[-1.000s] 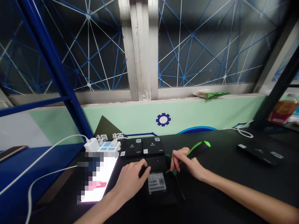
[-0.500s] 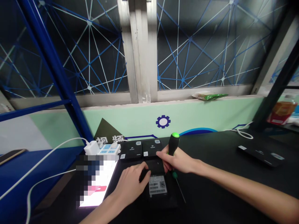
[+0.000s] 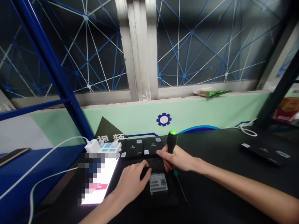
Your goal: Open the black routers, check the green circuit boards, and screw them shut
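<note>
A flat black box (image 3: 161,189) with a white barcode label (image 3: 158,183) lies on the black table (image 3: 221,183) in front of me. My left hand (image 3: 132,182) rests on its left part, fingers curled down onto the top. My right hand (image 3: 176,159) is closed round a screwdriver (image 3: 172,143) with a black handle and green cap, held nearly upright. Its thin shaft (image 3: 181,186) slants down to the table just right of the box.
Two more black boxes (image 3: 144,147) sit side by side behind the labelled one. A white power strip (image 3: 102,146) with a charger and white cables lies at the left, by a lit tablet screen (image 3: 97,180). Another black device (image 3: 266,151) lies far right. A green packet (image 3: 211,92) is on the sill.
The screwdriver swung from lying tilted to the right to nearly upright as my right hand took a full grip on its handle. My left hand stayed on the box.
</note>
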`<action>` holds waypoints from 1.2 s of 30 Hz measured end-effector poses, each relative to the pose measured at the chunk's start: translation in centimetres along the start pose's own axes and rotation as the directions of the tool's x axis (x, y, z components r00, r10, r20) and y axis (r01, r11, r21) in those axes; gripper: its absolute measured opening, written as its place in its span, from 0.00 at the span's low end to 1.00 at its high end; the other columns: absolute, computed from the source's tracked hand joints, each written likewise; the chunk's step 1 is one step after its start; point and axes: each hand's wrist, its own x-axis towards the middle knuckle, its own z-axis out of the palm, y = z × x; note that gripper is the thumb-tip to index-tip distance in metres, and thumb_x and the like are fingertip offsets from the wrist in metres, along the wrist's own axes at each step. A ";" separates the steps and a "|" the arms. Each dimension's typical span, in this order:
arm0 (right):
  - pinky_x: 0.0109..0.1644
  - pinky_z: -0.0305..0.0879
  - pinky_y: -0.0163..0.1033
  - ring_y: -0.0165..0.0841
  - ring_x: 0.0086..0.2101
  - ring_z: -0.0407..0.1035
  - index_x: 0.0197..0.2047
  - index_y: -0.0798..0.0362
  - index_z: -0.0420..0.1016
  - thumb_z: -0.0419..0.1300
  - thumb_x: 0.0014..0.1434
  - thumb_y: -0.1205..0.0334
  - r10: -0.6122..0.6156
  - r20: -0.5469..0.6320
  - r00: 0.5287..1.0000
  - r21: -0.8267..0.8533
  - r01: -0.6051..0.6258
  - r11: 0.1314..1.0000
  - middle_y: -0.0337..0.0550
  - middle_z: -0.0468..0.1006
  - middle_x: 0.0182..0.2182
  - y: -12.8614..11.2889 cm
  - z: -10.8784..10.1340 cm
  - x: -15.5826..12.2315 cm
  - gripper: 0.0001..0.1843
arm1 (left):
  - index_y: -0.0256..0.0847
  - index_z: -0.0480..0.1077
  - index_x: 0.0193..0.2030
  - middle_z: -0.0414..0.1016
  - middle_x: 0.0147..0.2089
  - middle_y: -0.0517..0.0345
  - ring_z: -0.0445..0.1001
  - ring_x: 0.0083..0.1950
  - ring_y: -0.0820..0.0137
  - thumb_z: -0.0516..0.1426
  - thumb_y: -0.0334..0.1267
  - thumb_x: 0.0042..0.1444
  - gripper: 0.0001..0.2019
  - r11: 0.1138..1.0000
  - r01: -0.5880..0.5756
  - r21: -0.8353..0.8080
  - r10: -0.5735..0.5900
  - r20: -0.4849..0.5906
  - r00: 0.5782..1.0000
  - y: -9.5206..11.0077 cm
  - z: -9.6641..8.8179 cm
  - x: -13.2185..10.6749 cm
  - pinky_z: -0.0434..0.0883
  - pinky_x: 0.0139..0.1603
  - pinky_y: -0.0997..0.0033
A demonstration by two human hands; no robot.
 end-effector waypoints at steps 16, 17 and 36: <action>0.22 0.62 0.31 0.26 0.16 0.62 0.21 0.53 0.64 0.52 0.69 0.50 0.005 0.025 1.000 0.023 -0.006 1.000 0.35 0.69 0.15 -0.2 -0.2 0.5 0.26 | 0.46 0.68 0.44 0.79 0.40 0.59 0.79 0.39 0.61 0.47 0.44 0.70 0.11 0.997 -0.019 -0.081 0.015 -0.040 0.999 -0.1 0.4 0.3 0.65 0.37 0.67; 0.21 0.61 0.30 0.26 0.16 0.62 0.22 0.53 0.64 0.54 0.68 0.50 0.005 0.024 1.000 0.051 -0.006 0.999 0.34 0.69 0.15 -0.1 -0.2 0.4 0.24 | 0.46 0.68 0.44 0.79 0.39 0.59 0.79 0.39 0.60 0.47 0.44 0.70 0.11 0.996 -0.019 -0.085 0.016 -0.040 0.999 -0.2 0.4 0.3 0.66 0.37 0.66; 0.26 0.62 0.33 0.28 0.22 0.65 0.29 0.56 0.79 0.71 0.54 0.49 -0.115 -0.395 0.912 0.116 0.174 0.978 0.39 0.77 0.23 5.1 2.7 -3.0 0.17 | 0.46 0.70 0.52 0.74 0.32 0.58 0.75 0.38 0.58 0.51 0.51 0.66 0.16 0.999 -0.002 -0.049 0.001 -0.015 1.000 -0.5 0.5 -0.1 0.68 0.44 0.59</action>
